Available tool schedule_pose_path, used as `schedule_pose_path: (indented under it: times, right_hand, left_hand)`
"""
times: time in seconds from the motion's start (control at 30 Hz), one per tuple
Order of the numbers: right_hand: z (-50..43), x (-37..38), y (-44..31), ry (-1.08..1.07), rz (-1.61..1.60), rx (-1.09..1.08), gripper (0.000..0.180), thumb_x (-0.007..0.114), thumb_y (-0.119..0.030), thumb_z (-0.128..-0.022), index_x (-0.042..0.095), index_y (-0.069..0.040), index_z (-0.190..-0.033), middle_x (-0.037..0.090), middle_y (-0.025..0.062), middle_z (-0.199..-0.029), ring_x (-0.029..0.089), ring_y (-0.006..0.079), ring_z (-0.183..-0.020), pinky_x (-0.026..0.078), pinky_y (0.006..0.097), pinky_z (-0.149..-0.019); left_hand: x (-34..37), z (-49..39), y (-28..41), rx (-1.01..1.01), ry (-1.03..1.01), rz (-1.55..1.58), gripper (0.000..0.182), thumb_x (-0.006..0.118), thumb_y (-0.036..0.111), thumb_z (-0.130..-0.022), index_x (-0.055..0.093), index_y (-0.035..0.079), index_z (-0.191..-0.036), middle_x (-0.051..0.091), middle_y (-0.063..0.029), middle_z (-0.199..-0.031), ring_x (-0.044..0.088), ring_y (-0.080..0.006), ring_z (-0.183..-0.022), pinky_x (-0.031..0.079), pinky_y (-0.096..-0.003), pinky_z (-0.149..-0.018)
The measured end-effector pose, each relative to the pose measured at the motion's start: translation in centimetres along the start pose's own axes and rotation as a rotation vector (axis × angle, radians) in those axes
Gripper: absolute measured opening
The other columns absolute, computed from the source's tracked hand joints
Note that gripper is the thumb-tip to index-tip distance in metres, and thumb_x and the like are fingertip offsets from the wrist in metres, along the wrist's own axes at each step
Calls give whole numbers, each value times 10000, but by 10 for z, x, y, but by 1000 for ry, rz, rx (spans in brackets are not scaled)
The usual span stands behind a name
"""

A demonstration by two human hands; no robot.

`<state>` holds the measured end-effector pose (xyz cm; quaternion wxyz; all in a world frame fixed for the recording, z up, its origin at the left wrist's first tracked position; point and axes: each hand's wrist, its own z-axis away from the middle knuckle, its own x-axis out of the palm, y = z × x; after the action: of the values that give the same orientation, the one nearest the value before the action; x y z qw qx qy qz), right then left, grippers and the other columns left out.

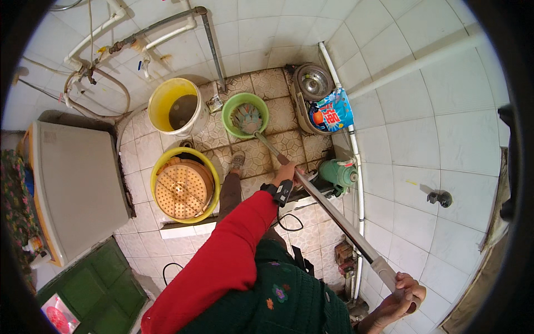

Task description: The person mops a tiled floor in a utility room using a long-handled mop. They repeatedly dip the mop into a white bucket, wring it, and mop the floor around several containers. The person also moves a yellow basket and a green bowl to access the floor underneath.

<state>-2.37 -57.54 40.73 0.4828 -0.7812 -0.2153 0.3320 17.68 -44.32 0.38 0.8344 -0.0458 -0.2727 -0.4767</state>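
A long metal mop pole (329, 206) runs diagonally from the lower right to the green plastic basin (226, 115) on the tiled floor. My left hand (287, 173) grips its lower part, near a brown joint. Closed around the thick grey end of the pole is my right hand (402, 294). The wet, greyish mop head (247, 118) lies inside the basin. Left of the basin stands a white bucket, yellow inside (160, 104), with dark liquid at its bottom. A yellow tub (215, 183) below it holds a round perforated steamer tray (179, 190).
A tub with a metal bowl (313, 82) and a blue detergent bag (336, 110) stands by the right wall. A green thermos flask (340, 173) is near the white pipe (361, 217). Taps and a hose (127, 94) hang at left. A raised tiled ledge (183, 231) crosses the floor.
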Motion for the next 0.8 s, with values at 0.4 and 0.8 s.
schedule_pose_path:
  times: [0.4,0.8]
  right_hand:
    - [-42,-60,16,219,98,52,190,467,-218,-864,429,-74,-747,440,44,-672,464,167,-719,398,344,-794]
    - [-31,14,8,31,6,-55,159,467,-199,-858,432,-60,-789,491,79,-713,512,224,-791,406,394,-841]
  left_hand:
    - [21,36,-31,-37,35,67,225,470,234,-868,469,11,-833,550,-129,-761,613,-264,-706,544,-403,-620]
    - [13,-5,48,175,-130,-121,225,455,220,-875,495,6,-822,597,-139,-793,594,-236,-641,508,-376,-531]
